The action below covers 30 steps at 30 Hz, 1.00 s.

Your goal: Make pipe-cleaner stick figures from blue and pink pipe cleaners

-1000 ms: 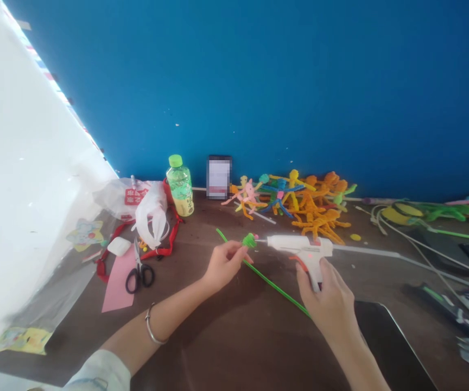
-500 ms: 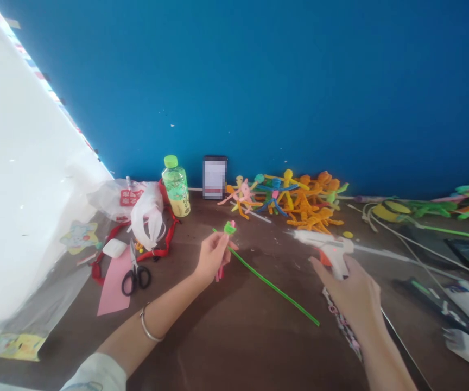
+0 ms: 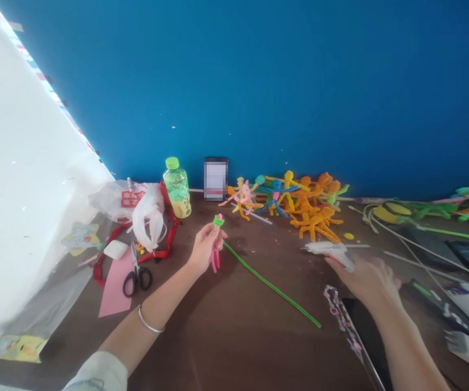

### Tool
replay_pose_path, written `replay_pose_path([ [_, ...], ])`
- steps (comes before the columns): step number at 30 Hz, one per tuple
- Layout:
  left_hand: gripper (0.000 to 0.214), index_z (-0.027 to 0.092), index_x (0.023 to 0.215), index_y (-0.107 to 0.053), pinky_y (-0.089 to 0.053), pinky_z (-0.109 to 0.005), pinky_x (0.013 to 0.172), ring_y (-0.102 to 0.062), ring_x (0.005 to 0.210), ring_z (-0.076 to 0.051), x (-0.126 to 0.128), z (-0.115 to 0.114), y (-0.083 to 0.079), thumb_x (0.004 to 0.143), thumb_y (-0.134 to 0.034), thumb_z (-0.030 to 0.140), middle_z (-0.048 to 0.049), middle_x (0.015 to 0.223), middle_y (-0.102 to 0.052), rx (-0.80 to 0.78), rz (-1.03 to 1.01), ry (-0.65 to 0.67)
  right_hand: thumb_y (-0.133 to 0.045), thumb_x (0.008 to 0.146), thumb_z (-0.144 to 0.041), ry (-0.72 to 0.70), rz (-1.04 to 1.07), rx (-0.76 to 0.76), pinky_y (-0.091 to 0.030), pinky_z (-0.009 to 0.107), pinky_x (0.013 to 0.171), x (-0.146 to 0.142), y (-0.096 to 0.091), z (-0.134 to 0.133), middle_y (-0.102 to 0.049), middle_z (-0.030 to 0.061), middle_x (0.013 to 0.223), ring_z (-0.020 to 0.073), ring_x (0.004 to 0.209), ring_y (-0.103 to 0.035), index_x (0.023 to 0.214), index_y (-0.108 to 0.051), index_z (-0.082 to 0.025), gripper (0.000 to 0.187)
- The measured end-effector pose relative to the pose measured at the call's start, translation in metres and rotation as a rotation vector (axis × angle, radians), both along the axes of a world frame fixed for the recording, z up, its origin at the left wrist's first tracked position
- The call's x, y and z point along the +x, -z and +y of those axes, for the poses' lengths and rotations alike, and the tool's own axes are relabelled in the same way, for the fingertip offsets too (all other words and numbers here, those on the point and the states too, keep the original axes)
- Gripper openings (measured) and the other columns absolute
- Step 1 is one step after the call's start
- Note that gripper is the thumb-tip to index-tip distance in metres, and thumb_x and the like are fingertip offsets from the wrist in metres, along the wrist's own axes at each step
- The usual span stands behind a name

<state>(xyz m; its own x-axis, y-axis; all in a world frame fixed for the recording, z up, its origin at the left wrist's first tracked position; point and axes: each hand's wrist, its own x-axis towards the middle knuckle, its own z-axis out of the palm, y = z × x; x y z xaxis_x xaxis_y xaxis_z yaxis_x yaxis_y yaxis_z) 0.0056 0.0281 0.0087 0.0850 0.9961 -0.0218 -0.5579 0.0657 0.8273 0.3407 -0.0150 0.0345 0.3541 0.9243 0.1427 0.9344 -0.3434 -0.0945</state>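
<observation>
My left hand [image 3: 208,248] is closed in a pinch on a small pipe cleaner piece [image 3: 219,221]. Green loops with a bit of pink show above the fingertips, and pink ends hang below them. A long green pipe cleaner [image 3: 273,285] lies on the table, its far end close to this hand. On the right, my right hand [image 3: 367,279] wraps the handle of a white glue gun [image 3: 327,248] with an orange trigger. The gun is tipped low at the tabletop, nozzle to the left; the fingers behind its handle are partly hidden.
Black-handled scissors [image 3: 137,277] lie on pink paper [image 3: 114,293] at left. Behind stand a green-capped bottle [image 3: 176,189] and a phone [image 3: 215,180]. Pipe cleaner figures [image 3: 305,203] line the wall. A phone with a beaded strap [image 3: 342,317] lies under my right forearm; white cables [image 3: 405,239] run beyond.
My right hand has moved right and lowered the glue gun, tilting it toward the table. My left hand has shifted slightly left and up with the pipe cleaner piece.
</observation>
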Motion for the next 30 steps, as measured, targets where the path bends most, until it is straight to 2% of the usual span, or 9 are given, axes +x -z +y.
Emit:
replay_pose_path([
  [2,0.025,0.014,0.078,-0.053,-0.029,-0.019,0.042,-0.041,0.044,-0.003,-0.001,0.001,-0.001,0.070,-0.064,0.035,-0.0007,0.070,-0.057,-0.002,0.009,-0.018,-0.044,0.077,-0.047,-0.034,-0.116,0.069,-0.040,0.045,0.066,-0.025,-0.004,0.000,-0.058,0.0193,0.086,0.0352,0.084,-0.054,0.085,-0.062,-0.014,0.039],
  [6,0.027,0.013,0.080,-0.055,-0.030,-0.019,0.043,-0.042,0.048,-0.003,-0.003,0.001,-0.004,0.068,-0.065,0.035,-0.0012,0.073,-0.055,0.004,0.027,-0.022,-0.042,0.084,-0.036,-0.617,0.213,0.173,-0.042,0.034,0.076,-0.115,0.004,0.004,-0.059,0.0096,0.086,0.0211,0.083,-0.055,0.088,-0.058,-0.015,0.026],
  [9,0.027,0.011,0.075,-0.056,-0.022,-0.018,0.041,-0.033,0.044,-0.001,-0.004,0.001,-0.008,0.070,-0.064,0.037,0.0026,0.059,-0.048,0.047,0.065,-0.009,-0.049,0.082,-0.034,-0.687,0.216,0.118,-0.041,0.034,0.075,-0.177,0.018,0.012,-0.058,0.0091,0.086,0.0222,0.084,-0.054,0.087,-0.055,-0.016,0.020],
  [11,0.029,0.011,0.071,-0.055,-0.020,-0.019,0.041,-0.029,0.043,-0.002,-0.005,0.000,-0.010,0.073,-0.060,0.040,0.0054,0.051,-0.039,0.074,0.102,-0.013,-0.049,0.082,-0.024,-0.692,0.163,0.063,-0.040,0.033,0.070,-0.197,0.022,0.017,-0.057,0.0095,0.082,0.0215,0.077,-0.054,0.078,-0.054,-0.016,0.010],
  [15,0.033,0.012,0.067,-0.057,-0.021,-0.019,0.042,-0.026,0.041,-0.002,-0.008,0.000,-0.014,0.075,-0.056,0.043,0.0076,0.043,-0.031,0.087,0.199,-0.063,-0.040,0.080,-0.005,-0.664,0.151,-0.025,-0.039,0.028,0.058,-0.187,0.010,0.018,-0.059,0.0100,0.073,0.0177,0.063,-0.056,0.075,-0.054,-0.014,0.018],
  [18,0.032,0.011,0.078,-0.063,-0.022,-0.019,0.042,-0.027,0.041,-0.002,-0.009,0.001,-0.012,0.073,-0.058,0.043,0.0063,0.047,-0.038,0.064,0.257,-0.115,-0.042,0.079,-0.009,-0.600,0.288,-0.046,-0.038,0.025,0.053,-0.164,-0.008,0.011,-0.061,0.0040,0.064,0.0162,0.055,-0.058,0.085,-0.057,-0.016,0.018],
  [23,0.042,0.017,0.107,-0.062,-0.030,-0.019,0.044,-0.038,0.046,-0.004,-0.007,0.000,-0.009,0.072,-0.059,0.039,-0.0001,0.066,-0.058,0.066,0.376,-0.144,-0.049,0.082,-0.032,-0.619,0.456,0.380,-0.043,0.024,0.064,-0.160,-0.023,-0.001,-0.065,0.0039,0.082,0.0154,0.073,-0.061,0.094,-0.065,-0.021,0.022],
  [26,0.042,0.018,0.109,-0.061,-0.040,-0.021,0.050,-0.050,0.055,-0.009,-0.004,-0.004,-0.011,0.071,-0.061,0.036,-0.0033,0.073,-0.065,0.101,0.423,-0.164,-0.047,0.084,-0.033,-0.584,0.396,0.442,-0.042,0.022,0.060,-0.169,-0.023,-0.005,-0.064,0.0031,0.076,0.0129,0.066,-0.060,0.105,-0.063,-0.021,0.029],
  [30,0.042,0.017,0.113,-0.058,-0.048,-0.028,0.067,-0.060,0.074,-0.015,0.003,-0.012,-0.015,0.074,-0.058,0.033,-0.0072,0.089,-0.068,0.182,0.463,-0.133,-0.046,0.085,-0.030,-0.560,0.398,0.543,-0.043,0.022,0.058,-0.176,-0.017,-0.008,-0.067,0.0044,0.070,0.0129,0.060,-0.060,0.099,-0.066,-0.020,0.027],
])
